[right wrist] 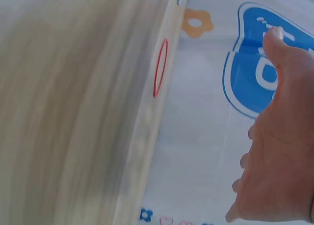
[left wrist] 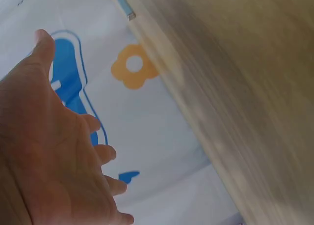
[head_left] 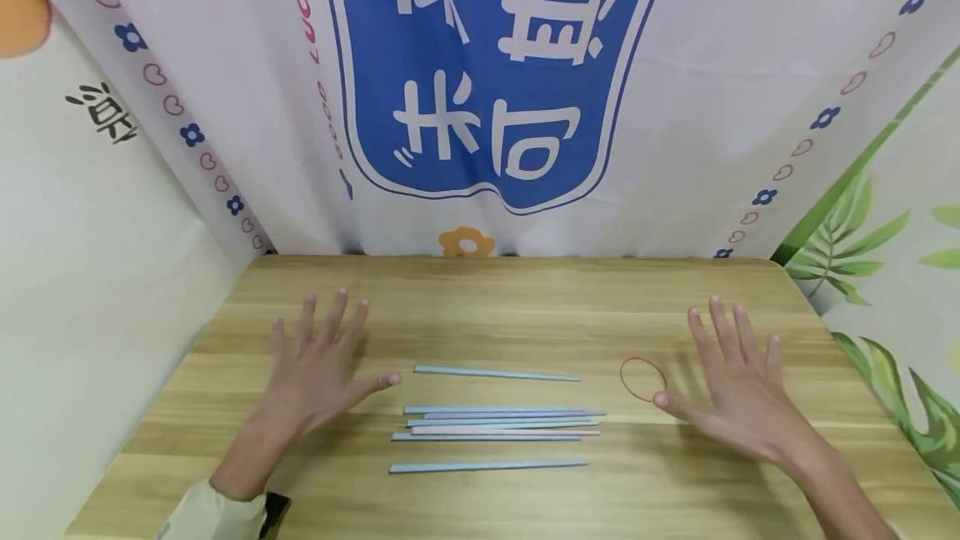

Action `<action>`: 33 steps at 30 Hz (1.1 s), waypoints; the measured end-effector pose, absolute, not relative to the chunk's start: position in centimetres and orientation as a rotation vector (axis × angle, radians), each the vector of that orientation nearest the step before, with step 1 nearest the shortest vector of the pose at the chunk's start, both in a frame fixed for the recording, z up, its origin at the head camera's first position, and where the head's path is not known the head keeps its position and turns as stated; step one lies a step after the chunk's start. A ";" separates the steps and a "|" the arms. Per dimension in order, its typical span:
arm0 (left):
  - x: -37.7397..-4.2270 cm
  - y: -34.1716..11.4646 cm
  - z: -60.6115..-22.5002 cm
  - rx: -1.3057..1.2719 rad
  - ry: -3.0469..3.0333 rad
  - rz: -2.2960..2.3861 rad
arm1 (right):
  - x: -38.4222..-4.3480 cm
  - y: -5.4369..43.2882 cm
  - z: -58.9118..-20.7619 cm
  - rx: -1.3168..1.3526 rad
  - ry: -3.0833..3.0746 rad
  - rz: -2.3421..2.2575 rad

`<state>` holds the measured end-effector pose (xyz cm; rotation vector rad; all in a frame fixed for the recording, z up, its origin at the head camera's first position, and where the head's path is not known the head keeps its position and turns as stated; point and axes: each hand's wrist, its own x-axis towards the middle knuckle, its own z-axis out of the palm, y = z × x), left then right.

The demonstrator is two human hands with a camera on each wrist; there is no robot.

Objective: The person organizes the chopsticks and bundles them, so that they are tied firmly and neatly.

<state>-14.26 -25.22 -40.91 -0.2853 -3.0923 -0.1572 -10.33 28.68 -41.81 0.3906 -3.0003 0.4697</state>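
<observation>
Several slim chopsticks in pale blue, lilac and pink lie sideways across the middle of the table. One blue chopstick (head_left: 497,373) lies apart at the back, another blue chopstick (head_left: 489,467) at the front, and a pink chopstick (head_left: 506,431) is within the close group between them. My left hand (head_left: 318,377) is spread over the table left of the chopsticks, holding nothing. On the other side my right hand (head_left: 742,390) is spread too, its thumb tip overlapping the edge of a thin red rubber band (head_left: 642,379) in the head view. The right wrist view also shows the rubber band (right wrist: 161,68) on the tabletop.
The wood-grain table (head_left: 525,307) has its far edge against a white curtain (head_left: 720,107) with a blue printed panel. White cloth (head_left: 90,273) hangs at the left, and leaf-patterned cloth (head_left: 892,290) at the right.
</observation>
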 end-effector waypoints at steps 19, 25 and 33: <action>-15.5 -22.9 -41.7 -0.708 -3.041 -0.301 | -12.4 23.6 -43.7 0.806 -3.002 0.588; -15.6 -21.9 -42.1 -0.842 -3.021 -0.369 | -12.8 22.5 -44.3 0.950 -2.928 0.601; -14.8 -21.0 -43.2 -0.979 -2.994 -0.388 | -13.3 21.0 -44.4 1.090 -2.936 0.696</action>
